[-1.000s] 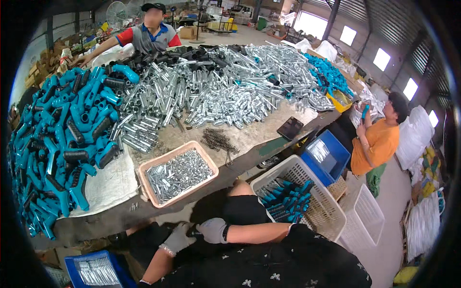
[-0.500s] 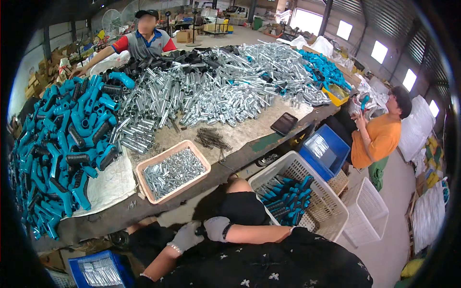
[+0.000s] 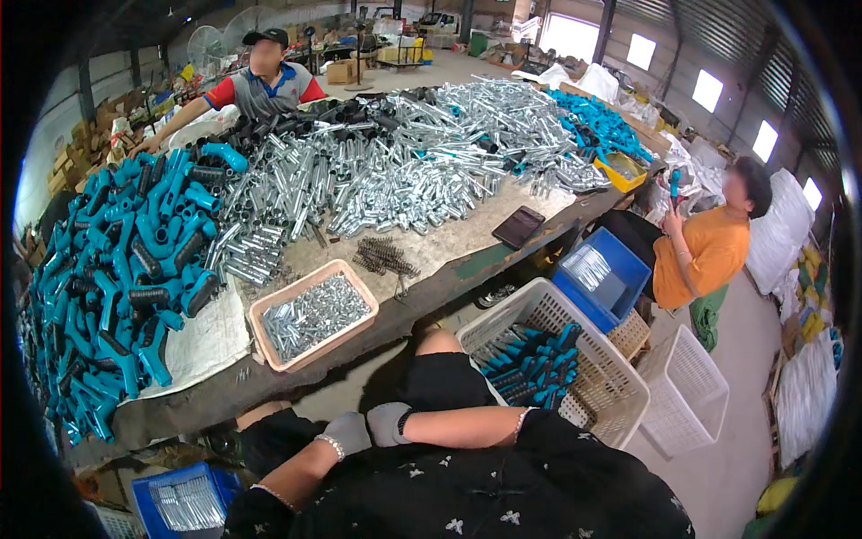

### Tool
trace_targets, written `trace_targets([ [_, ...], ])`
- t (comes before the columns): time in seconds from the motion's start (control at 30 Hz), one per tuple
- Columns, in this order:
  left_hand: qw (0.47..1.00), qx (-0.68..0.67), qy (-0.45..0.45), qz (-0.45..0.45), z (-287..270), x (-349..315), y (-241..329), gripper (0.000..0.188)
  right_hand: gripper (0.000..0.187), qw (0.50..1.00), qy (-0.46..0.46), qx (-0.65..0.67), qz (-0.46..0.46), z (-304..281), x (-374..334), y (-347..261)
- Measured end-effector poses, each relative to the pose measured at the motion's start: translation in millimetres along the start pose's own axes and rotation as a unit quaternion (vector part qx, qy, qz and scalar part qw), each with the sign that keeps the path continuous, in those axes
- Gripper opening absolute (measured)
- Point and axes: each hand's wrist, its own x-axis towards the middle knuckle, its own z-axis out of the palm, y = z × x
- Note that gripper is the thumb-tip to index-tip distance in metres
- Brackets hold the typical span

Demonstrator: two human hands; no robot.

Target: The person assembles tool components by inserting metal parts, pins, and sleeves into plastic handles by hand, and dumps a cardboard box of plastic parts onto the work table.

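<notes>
My left hand [image 3: 348, 433] and my right hand [image 3: 389, 423], both in grey gloves, meet low over my lap. Each is curled closed with its back toward me. Whatever lies between the fingers is hidden by the gloves. Just beyond them is the table's near edge, where a pink tray [image 3: 363, 331] holds small metal pins. Dark springs [image 3: 384, 257] lie beside that tray. To the right of my hands, a large cream crate [image 3: 620, 402] contains teal-and-black handles [image 3: 532, 366].
Teal handles [image 3: 121, 269] and metal tubes [image 3: 413, 193] are heaped on the table. A dark flat tray [image 3: 518, 226] lies near its edge. Blue bins [image 3: 628, 310] stand at right and lower left. One co-worker [image 3: 274, 90] stands across the table; another [image 3: 705, 256] sits at right holding a teal piece.
My hands have drawn together, and the dark piece that showed between them is now out of sight. The co-worker at right has raised the teal piece more upright.
</notes>
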Motion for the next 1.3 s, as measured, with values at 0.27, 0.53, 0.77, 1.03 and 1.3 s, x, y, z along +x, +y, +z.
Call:
trace_targets([
  [0.27, 0.997, -0.061, -0.034, 0.031, 4, -16, -11, 0.034, 0.026, 0.999, 0.024, -0.025, 0.002, 74, 74, 6],
  [0.53, 0.989, -0.137, -0.039, 0.048, -7, -16, -22, 0.036, 0.023, 0.975, 0.027, -0.117, 0.186, 168, 175, 33],
  [0.77, 0.980, -0.192, -0.038, 0.043, -31, -23, -4, 0.038, 0.028, 0.999, -0.006, -0.015, -0.048, 57, 55, 4],
  [1.03, 0.973, -0.214, -0.035, 0.076, 34, -59, -13, 0.041, 0.032, 0.999, 0.028, 0.042, -0.006, 65, 55, 14],
  [1.3, 0.881, -0.379, 0.188, 0.214, -14, -91, -11, 0.053, 0.032, 0.975, 0.138, 0.105, -0.140, -59, -150, 39],
])
